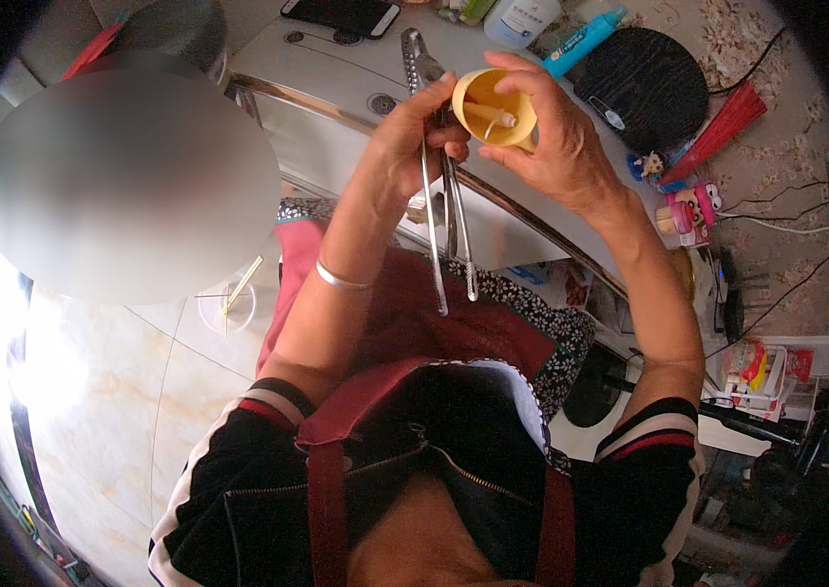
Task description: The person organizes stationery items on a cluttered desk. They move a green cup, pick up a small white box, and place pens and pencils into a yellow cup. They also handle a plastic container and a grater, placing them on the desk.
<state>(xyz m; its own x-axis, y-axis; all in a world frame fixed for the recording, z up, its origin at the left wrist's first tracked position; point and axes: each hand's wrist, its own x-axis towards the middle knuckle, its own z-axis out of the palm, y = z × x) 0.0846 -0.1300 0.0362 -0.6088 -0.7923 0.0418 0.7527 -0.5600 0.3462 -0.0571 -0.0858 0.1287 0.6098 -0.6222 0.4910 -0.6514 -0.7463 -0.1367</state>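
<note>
My left hand (403,143) grips a bundle of metal kitchen tools. Among them are long metal tongs (431,227), whose ridged tips hang down over my apron (400,315). A toothed metal head (414,62) sticks up above the same hand. In my right hand (569,143) is a small yellow cup (495,84), tilted so that its mouth faces me. A pale stick-like piece with a white tip (506,119) shows inside the cup; what it is cannot be made out. The cup's left rim is close to my left thumb, and I cannot tell whether they touch.
Beyond my hands lies a light tabletop (275,62) with a smartphone (341,16). A white bottle (521,20), a blue tube (583,40), a round black object (642,88) and a pink toy figure (690,209) stand right. Cables cross there. A clear container (227,307) stands left.
</note>
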